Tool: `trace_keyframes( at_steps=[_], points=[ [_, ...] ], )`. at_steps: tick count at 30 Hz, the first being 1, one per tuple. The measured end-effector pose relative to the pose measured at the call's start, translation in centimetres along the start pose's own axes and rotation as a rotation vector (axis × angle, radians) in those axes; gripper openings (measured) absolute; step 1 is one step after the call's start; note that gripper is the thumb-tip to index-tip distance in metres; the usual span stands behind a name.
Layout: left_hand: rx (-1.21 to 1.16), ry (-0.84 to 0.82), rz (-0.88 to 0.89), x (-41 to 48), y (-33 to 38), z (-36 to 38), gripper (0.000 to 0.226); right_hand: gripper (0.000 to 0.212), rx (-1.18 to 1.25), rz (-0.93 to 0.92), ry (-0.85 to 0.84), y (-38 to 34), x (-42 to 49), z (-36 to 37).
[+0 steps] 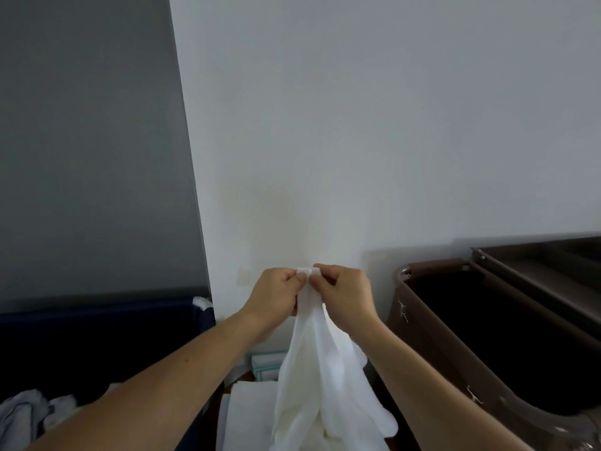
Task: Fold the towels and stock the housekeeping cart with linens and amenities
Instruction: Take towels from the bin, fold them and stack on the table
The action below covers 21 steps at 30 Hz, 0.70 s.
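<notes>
Far left, crumpled pale laundry (22, 415) lies heaped by a dark blue bin (97, 336). The left forearm rises from the lower left toward centre, and the left hand (276, 297) is up in front of the white wall, fingers curled, its grip a tight pinch on the top edge of the white towel (318, 369). The towel hangs straight down between both wrists in loose folds. Below it sit a folded white stack (247, 415) and green-striped linens (265, 366). The right hand (344, 294) is almost knuckle to knuckle with the left, same pose, grip pinching that same edge, with the forearm angling in from the lower right. Far right is the brown housekeeping cart (432, 346), its dark bag gaping open.
</notes>
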<state>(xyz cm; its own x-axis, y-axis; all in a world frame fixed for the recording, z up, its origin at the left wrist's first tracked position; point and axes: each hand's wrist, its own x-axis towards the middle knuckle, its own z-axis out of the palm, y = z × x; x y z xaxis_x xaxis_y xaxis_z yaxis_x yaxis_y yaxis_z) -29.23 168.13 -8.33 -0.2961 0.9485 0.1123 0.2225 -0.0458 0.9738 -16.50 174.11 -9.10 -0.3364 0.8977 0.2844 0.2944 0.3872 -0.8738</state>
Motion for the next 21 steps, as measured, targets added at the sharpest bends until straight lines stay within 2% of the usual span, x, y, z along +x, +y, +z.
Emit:
trace_keyframes(
  at_steps=[4,7,9,10,13,16,19,21],
  points=[
    [0.099,-0.046,-0.005,0.1,-0.4,-0.5,0.035,0.024,-0.005,-0.027,-0.071,0.5,-0.5,-0.3],
    [0.193,-0.087,0.026,-0.2,-0.5,-0.7,0.037,0.056,0.041,-0.024,-0.135,0.6,-0.8,-0.3],
    [0.259,-0.106,0.048,-0.5,-0.5,-0.8,0.036,0.07,0.054,-0.019,-0.18,1.0,-0.7,-0.3],
    [0.29,-0.118,0.058,-0.6,-0.5,-0.9,0.037,0.07,0.051,-0.017,-0.19,1.2,-0.6,-0.3],
    [0.385,-0.139,0.101,-0.7,-0.7,-1.0,0.042,0.052,0.06,0.006,-0.193,1.5,-0.7,-0.5],
    [0.42,-0.084,0.138,-0.8,-0.9,-1.3,0.043,0.046,0.075,-0.01,-0.226,1.8,-0.8,-0.8],
    [0.409,-0.122,0.14,-1.1,-1.3,-1.8,0.038,0.045,0.064,-0.055,-0.223,1.9,-1.1,-1.4],
    [0.351,-0.149,0.103,-1.1,-1.1,-2.4,0.029,0.042,0.039,-0.115,-0.153,2.1,-1.1,-2.1]
  ],
)
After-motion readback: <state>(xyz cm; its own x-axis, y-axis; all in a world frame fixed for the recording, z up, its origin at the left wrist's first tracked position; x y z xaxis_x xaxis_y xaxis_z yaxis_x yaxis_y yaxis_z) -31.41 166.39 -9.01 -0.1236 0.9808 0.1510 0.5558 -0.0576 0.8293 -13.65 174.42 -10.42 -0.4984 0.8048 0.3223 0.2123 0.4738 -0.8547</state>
